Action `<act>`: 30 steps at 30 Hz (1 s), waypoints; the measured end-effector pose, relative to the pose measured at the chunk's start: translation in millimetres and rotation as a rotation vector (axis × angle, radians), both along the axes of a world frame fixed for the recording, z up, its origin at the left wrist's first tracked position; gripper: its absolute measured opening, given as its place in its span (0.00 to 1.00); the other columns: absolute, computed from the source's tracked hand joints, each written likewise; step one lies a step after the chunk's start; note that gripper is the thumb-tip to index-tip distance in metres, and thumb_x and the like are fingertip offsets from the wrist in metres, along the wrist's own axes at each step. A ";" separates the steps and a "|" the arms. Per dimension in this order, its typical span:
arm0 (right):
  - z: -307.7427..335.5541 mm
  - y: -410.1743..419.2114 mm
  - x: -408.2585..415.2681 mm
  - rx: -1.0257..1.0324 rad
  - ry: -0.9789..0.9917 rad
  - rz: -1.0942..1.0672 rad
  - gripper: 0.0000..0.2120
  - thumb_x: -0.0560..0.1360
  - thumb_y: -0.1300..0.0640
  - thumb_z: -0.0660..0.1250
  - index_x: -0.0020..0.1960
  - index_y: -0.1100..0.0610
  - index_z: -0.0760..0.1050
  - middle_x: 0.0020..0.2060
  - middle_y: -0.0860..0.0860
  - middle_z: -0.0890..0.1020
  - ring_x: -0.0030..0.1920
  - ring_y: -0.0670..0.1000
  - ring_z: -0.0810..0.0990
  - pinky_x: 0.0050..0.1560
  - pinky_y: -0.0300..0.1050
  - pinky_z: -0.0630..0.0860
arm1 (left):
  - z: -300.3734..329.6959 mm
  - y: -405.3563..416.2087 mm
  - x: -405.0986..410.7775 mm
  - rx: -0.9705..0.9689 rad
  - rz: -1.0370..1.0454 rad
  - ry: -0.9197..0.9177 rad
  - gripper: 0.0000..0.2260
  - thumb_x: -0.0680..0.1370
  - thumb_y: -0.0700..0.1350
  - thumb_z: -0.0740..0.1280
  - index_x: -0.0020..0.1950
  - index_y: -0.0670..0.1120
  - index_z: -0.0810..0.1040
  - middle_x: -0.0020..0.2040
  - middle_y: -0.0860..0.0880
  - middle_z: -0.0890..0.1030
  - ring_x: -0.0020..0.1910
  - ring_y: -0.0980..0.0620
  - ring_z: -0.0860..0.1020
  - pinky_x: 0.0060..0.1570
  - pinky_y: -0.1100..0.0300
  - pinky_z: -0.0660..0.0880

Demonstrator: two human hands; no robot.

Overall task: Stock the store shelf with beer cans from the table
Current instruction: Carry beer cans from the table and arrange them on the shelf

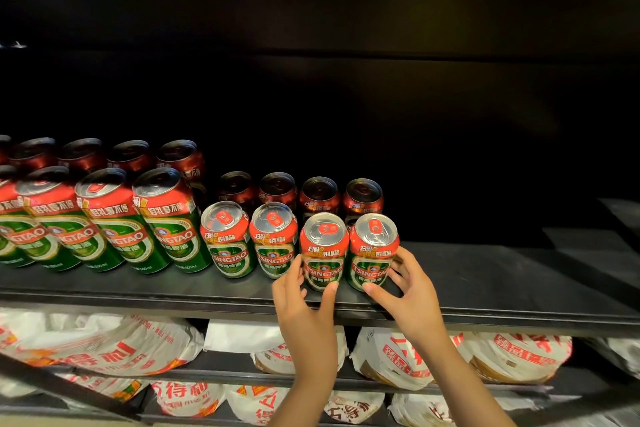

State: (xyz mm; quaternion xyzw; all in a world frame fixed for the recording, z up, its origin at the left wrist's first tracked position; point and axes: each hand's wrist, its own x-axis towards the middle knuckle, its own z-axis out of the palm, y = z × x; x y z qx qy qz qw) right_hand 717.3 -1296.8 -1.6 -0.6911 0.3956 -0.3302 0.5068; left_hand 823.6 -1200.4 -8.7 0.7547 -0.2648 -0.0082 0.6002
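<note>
Progress: stocking is looking well under way, judging by the rows already standing on the dark shelf [485,288]; the stretch to the right of the cans is bare, so I judge more cans are due, though the table is lying out of view.
Step in hand: two short cans are being set at the shelf's front edge, side by side and upright (probably the last nudge before letting go).
Left hand [301,302]: curling round the left short can [323,251], thumb on one side and fingertips on the front.
Right hand [407,291]: curling round the right short can [373,250], fingers spreading along its right flank, thumb at the base.
Short cans, front: four are showing, counting the two being held; the other two short cans [251,239] are standing just to the left, touching.
Short cans, back: four are standing behind in shadow [299,194].
Tall cans, front [114,218]: four full ones are showing, with a fifth cut by the frame edge.
Tall cans, back [104,152]: four or five are sitting in the dark; I cannot tell exactly.
Below: white bags with red print [104,350] are lying on the lower shelves.
</note>
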 end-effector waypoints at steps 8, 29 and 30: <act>1.0 2.4 4.6 0.013 -0.032 -0.024 0.30 0.68 0.60 0.75 0.61 0.37 0.67 0.59 0.37 0.76 0.58 0.33 0.73 0.53 0.26 0.72 | 3.2 -3.8 -0.7 -0.050 0.045 0.096 0.23 0.69 0.41 0.75 0.62 0.45 0.73 0.54 0.53 0.74 0.55 0.57 0.75 0.53 0.65 0.71; 5.4 4.9 9.9 -0.008 -0.009 -0.041 0.31 0.70 0.60 0.74 0.68 0.42 0.66 0.59 0.37 0.74 0.58 0.30 0.70 0.50 0.19 0.67 | 1.7 -9.3 3.5 -0.015 0.072 0.020 0.23 0.67 0.41 0.76 0.61 0.43 0.75 0.53 0.54 0.74 0.54 0.55 0.75 0.47 0.67 0.71; 5.9 5.1 9.7 -0.013 -0.004 -0.039 0.31 0.70 0.60 0.74 0.68 0.43 0.66 0.59 0.37 0.74 0.58 0.30 0.70 0.50 0.19 0.67 | 2.3 -9.4 3.2 -0.018 0.072 0.019 0.23 0.67 0.41 0.76 0.61 0.43 0.75 0.53 0.54 0.74 0.54 0.55 0.76 0.47 0.67 0.71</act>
